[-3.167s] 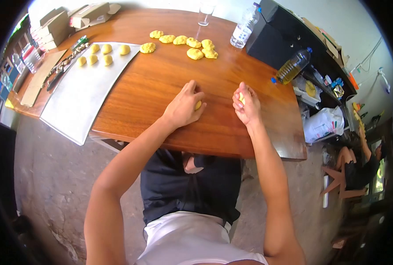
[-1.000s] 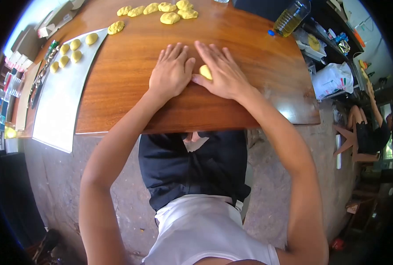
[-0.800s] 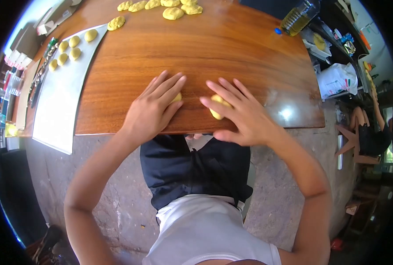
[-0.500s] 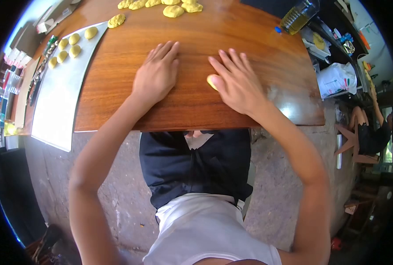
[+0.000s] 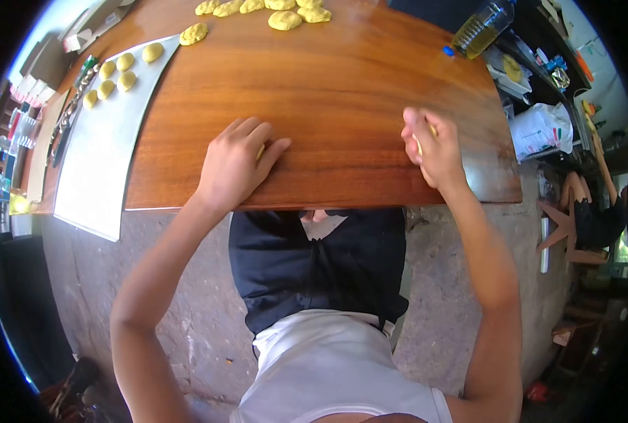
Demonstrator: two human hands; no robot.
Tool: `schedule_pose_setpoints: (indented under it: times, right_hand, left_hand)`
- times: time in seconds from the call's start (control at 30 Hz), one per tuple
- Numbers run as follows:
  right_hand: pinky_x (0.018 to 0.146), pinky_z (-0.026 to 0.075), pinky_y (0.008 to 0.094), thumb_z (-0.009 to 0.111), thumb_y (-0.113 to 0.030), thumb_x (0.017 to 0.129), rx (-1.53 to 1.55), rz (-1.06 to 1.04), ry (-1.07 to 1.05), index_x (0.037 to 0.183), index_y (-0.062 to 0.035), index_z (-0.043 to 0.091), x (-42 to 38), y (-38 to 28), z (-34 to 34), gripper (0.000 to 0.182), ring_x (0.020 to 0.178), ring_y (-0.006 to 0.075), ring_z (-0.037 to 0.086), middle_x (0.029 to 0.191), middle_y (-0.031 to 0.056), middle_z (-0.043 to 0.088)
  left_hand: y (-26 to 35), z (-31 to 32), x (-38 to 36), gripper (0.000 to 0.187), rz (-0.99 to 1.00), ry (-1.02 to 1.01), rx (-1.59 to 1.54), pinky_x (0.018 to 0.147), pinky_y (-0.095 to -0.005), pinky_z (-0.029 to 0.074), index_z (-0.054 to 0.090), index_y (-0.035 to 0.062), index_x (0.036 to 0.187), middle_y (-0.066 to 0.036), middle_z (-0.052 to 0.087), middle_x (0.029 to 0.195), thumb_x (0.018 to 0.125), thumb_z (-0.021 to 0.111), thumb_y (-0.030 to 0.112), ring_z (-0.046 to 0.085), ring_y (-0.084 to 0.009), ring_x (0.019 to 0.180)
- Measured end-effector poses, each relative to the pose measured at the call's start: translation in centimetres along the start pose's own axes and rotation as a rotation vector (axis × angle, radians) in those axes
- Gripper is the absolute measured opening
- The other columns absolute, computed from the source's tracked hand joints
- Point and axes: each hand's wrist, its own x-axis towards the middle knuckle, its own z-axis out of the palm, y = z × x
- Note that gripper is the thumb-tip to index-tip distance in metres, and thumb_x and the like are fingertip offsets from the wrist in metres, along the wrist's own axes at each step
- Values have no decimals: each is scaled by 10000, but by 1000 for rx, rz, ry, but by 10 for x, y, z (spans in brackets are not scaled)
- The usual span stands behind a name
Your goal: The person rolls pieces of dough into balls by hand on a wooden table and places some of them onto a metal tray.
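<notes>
My left hand (image 5: 235,163) rests on the wooden table (image 5: 314,92) near its front edge, with fingers curled over a piece of yellow dough that is mostly hidden; a sliver shows between thumb and forefinger. To the right, my right hand (image 5: 435,146) is closed in a fist around another piece of yellow dough (image 5: 419,145), of which only small patches are visible. Several round dough balls (image 5: 126,81) sit on a metal tray (image 5: 95,162) at the left. One rough dough lump (image 5: 193,33) lies beside the tray's far corner.
More dough lumps (image 5: 284,20) lie along the far side of the table. A bottle of yellow oil (image 5: 479,32) with a blue cap stands at the far right. A white bag (image 5: 539,130) is beyond the right edge; cardboard boxes (image 5: 49,60) are at the far left.
Both hands were flat with fingers stretched forward; now they are curled. My left hand has drawn back toward me, and my right hand has shifted right and closed on dough.
</notes>
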Motion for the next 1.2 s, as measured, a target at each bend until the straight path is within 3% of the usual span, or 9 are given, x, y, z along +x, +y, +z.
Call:
schedule_pose_setpoints:
  times: [0.1,0.23,0.33,0.4,0.43,0.67,0.83,0.97,1.2]
  right_hand:
    - [475,345,302,688,-391,1004,-134,-202,107,663,-70,612,53,7,11,474,497,89,456,538,-23,496]
    - [608,426,372,619,-377,996,-337,-351,186,701,-41,618,87,-2,57,447,618,181,531,624,51,561]
    - [701,480,391,532,-349,1038,-166,-425,14,854,-11,658,77,3,80,405,777,254,621,825,126,666]
    - [731,508,389,527,-229,1045,-222,-556,-11,956,16,664,60,9,71,295,801,280,647,926,147,689]
    - [786,532,381,543,-142,1018,-298,-619,-63,1004,18,672,47,10,64,206,878,291,679,1023,156,704]
    - [1041,538,396,590,76,899,-763,-776,-61,1153,-17,706,-24,5,13,294,1251,334,658,1338,201,676]
    - [1133,416,560,625,-318,1014,-961,-840,-16,1264,16,648,32,14,45,418,1276,443,583,1278,241,663]
    - [1171,371,549,599,-307,1027,-907,-728,250,1316,19,611,82,21,88,435,1346,445,526,1367,266,609]
    - [1153,432,474,637,-180,1006,-828,-730,-261,1311,19,659,-41,0,33,365,1412,375,505,1475,254,553]
  left_hand:
    - [-2,21,35,367,25,109,36,657,-476,575,709,53,756,-139,725,776,992,647,327,705,-374,719]
    - [6,46,83,489,10,255,62,599,-510,557,698,71,666,-154,676,648,996,617,423,659,-423,584]
    - [23,42,81,351,-79,59,-3,707,-484,573,711,41,812,-182,729,865,1012,608,311,706,-400,795]
    - [19,43,62,203,181,168,-324,848,-461,559,668,7,972,-203,696,1150,1020,580,183,672,-383,1054]
    - [12,39,50,220,176,39,-463,1001,-454,510,626,-1,1201,-209,590,1382,1022,555,106,559,-388,1293]
    - [-14,7,-6,392,37,8,-300,1202,-452,373,599,22,1417,-222,535,1503,1037,535,95,461,-407,1436]
    - [2,39,45,362,-5,159,-53,1196,-462,386,652,-6,1330,-213,569,1471,1027,548,161,505,-400,1394]
    - [23,62,79,363,28,180,54,1186,-458,402,654,-14,1295,-202,585,1448,1006,561,185,521,-390,1372]
    - [5,1,-17,372,268,-29,-72,1167,-485,426,657,15,1341,-198,568,1479,984,614,112,499,-410,1402]
